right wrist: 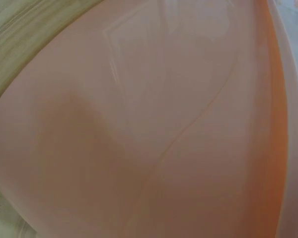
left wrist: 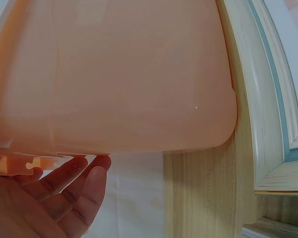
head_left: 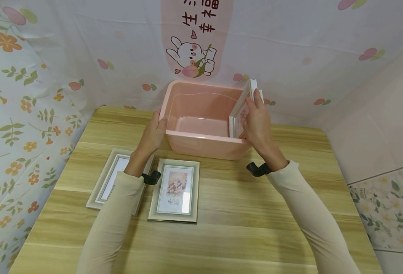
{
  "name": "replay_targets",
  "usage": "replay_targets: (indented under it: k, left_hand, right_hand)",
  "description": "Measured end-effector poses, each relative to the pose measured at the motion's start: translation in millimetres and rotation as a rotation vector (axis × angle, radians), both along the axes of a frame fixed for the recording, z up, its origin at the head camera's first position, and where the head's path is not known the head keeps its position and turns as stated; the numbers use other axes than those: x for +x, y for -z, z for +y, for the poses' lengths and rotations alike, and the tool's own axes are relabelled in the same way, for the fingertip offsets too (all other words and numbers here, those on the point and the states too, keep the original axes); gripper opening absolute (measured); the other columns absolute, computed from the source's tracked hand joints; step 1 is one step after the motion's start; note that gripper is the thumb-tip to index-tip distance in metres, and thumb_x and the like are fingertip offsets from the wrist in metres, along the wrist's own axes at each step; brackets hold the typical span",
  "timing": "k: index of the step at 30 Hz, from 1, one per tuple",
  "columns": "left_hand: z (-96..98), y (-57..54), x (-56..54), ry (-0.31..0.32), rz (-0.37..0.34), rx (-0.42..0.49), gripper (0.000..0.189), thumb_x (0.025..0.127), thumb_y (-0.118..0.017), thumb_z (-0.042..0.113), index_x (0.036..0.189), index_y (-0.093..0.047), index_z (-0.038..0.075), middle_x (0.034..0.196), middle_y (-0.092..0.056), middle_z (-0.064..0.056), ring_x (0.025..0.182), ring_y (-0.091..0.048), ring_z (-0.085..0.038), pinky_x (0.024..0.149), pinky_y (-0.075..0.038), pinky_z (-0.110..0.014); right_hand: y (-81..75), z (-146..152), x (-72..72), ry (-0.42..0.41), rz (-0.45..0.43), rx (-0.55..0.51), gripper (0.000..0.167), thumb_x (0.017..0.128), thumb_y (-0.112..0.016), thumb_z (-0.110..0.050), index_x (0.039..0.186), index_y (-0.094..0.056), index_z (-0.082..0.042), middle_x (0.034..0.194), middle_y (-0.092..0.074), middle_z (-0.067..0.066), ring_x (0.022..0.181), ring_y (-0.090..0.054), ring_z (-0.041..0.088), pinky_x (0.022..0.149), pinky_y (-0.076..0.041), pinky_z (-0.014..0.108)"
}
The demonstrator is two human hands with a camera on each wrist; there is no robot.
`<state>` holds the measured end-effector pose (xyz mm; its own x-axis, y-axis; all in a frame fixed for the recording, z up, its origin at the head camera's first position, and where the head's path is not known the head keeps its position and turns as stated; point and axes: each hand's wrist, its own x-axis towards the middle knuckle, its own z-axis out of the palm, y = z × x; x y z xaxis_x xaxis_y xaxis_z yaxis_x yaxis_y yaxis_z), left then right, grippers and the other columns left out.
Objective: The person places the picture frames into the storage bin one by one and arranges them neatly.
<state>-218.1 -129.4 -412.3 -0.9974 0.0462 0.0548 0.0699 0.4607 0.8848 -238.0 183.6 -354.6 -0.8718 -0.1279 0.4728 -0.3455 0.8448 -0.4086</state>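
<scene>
So the glossy, pale pink, rectangular plastic tub (head_left: 205,146) is parked at 12 o'clock on the light wood-grain table (head_left: 249,220), close up to the printed white cloth (head_left: 290,57), probably so it can be reached by both arms at once. At its 3 o'clock end, a white rectangular picture frame with a pinkish print (head_left: 240,116) is stood on edge inside, likely because less room gets taken that way and the end wall can be used as a prop. What looks like a second white frame edge (head_left: 261,94) can be seen just behind it, mostly hidden. From the tub, a cream rectangular frame with a flower print (head_left: 175,188) is laid face up at 7 o'clock, and a cream-and-white rectangular frame (head_left: 107,182) is laid flat at 8, partly covered by the beige sleeve (head_left: 110,220); pretty stable like that, presumably. As for hands: the left hand (head_left: 152,135) is hooked on the rim at 9 o'clock, fingers tucked against the outside, so the tub is gripped there, seemingly to stop it sliding. The right hand (head_left: 258,123) is wrapped on the upright frame at 3 o'clock, barely opened, probably so it can't topple. Whether the rear frame is pinched too can't be told, since the right wrist view is nearly all tub wall.
</scene>
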Motion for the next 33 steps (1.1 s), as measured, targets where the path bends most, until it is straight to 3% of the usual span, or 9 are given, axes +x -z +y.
replay_targets:
  k: [5,11,18,26,33]
  left_hand:
    - [-0.1,-0.9,0.9,0.005,-0.003,0.005,0.057,0.105,-0.029,0.041,0.154,-0.027,0.013,0.146,-0.046,-0.021,0.135,-0.043,-0.037,0.11,-0.032,-0.059]
    - [-0.1,-1.4,0.4,0.006,-0.002,0.013,0.056,0.105,-0.029,0.04,0.154,-0.026,0.014,0.146,-0.046,-0.021,0.136,-0.042,-0.037,0.111,-0.03,-0.059]
    - [0.2,-2.0,-0.5,0.0,-0.005,0.0,0.056,0.105,-0.028,0.04,0.154,-0.027,0.013,0.146,-0.046,-0.021,0.136,-0.041,-0.038,0.111,-0.03,-0.06]
    - [0.6,-2.2,-0.5,0.0,-0.003,0.004,0.056,0.105,-0.029,0.04,0.154,-0.026,0.013,0.146,-0.046,-0.022,0.136,-0.042,-0.039,0.111,-0.031,-0.06]
    - [0.2,-0.8,-0.3,-0.002,-0.004,0.0,0.055,0.105,-0.029,0.04,0.153,-0.028,0.013,0.146,-0.047,-0.021,0.136,-0.043,-0.038,0.111,-0.031,-0.059]
  right_hand:
    - [0.7,-0.7,-2.1,0.024,0.003,0.095,0.044,0.088,-0.052,0.014,0.133,-0.053,0.012,0.148,-0.034,0.038,0.135,-0.038,0.053,0.103,-0.037,0.063]
    - [3.4,1.4,-3.6,0.058,-0.045,0.202,0.044,0.091,-0.051,0.008,0.134,-0.047,0.015,0.147,-0.035,0.039,0.136,-0.036,0.054,0.112,-0.03,0.06]
    - [5.7,0.8,-4.8,0.106,-0.127,0.408,0.05,0.095,-0.05,-0.003,0.141,-0.041,0.015,0.151,-0.032,0.037,0.141,-0.03,0.051,0.118,-0.021,0.056]
    - [5.9,-1.9,-7.4,0.125,-0.226,0.431,0.047,0.101,-0.04,-0.007,0.143,-0.038,0.015,0.152,-0.026,0.038,0.143,-0.024,0.052,0.119,-0.017,0.055]
    - [4.4,-4.2,-6.0,0.15,-0.329,0.473,0.05,0.103,-0.033,-0.013,0.146,-0.034,0.013,0.156,-0.016,0.038,0.145,-0.017,0.052,0.117,-0.017,0.062]
